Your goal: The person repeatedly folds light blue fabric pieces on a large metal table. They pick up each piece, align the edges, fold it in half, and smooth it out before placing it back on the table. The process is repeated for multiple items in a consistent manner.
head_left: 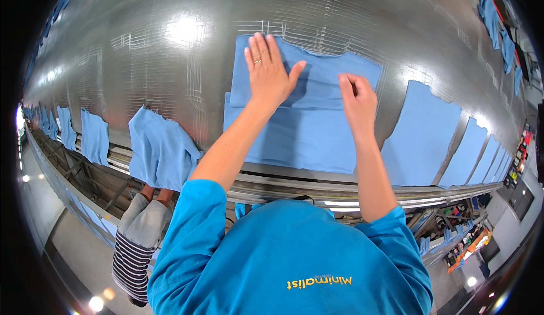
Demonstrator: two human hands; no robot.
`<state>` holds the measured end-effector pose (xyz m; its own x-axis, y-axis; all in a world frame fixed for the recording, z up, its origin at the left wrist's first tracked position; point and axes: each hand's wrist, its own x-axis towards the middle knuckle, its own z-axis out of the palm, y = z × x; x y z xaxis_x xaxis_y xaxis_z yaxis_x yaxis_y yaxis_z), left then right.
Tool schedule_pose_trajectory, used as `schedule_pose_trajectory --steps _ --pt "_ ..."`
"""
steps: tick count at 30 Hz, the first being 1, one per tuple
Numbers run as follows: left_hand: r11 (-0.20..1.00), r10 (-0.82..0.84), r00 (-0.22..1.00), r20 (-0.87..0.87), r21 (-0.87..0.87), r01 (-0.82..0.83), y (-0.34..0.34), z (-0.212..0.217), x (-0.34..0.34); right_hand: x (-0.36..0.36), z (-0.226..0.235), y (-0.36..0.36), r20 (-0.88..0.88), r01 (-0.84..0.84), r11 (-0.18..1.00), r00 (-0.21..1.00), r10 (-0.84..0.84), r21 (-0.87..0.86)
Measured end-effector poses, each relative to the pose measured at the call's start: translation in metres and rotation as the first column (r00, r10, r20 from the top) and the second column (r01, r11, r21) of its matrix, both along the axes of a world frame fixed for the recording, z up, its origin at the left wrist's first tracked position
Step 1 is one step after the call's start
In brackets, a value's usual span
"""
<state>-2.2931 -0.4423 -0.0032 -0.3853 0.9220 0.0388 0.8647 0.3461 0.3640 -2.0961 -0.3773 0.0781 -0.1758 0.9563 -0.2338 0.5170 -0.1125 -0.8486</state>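
Note:
In front of me a blue fabric panel [317,133] lies on the grey metal table [164,60]. A crosswise edge or fold runs over its middle, and the far edge is curved and slightly frayed. My left hand [269,77], with a ring on one finger, rests flat on the far left part of the cloth, fingers stretched out and thumb apart. Over the right part of the panel is my right hand [359,104], its fingers curled and pinched together. Whether cloth or anything else sits in that pinch is hidden.
To the right, a row of similar blue panels [425,136] lies along the near edge. A crumpled blue piece [161,145] hangs over the edge at left, beside a person in a striped top [133,258]. Metal rails [300,185] border the table.

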Motion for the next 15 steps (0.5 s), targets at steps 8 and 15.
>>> schedule_pose_trajectory --steps 8,15 --pt "0.962 -0.254 0.952 0.169 0.144 0.231 -0.002 0.023 0.014 0.088 0.001 -0.025 0.037 0.257 0.957 0.966 -0.254 -0.132" --pt "0.965 -0.168 0.983 0.071 0.213 0.150 -0.022 0.024 -0.022 0.109 -0.025 -0.002 0.170 0.270 0.959 0.952 -0.254 -0.082"
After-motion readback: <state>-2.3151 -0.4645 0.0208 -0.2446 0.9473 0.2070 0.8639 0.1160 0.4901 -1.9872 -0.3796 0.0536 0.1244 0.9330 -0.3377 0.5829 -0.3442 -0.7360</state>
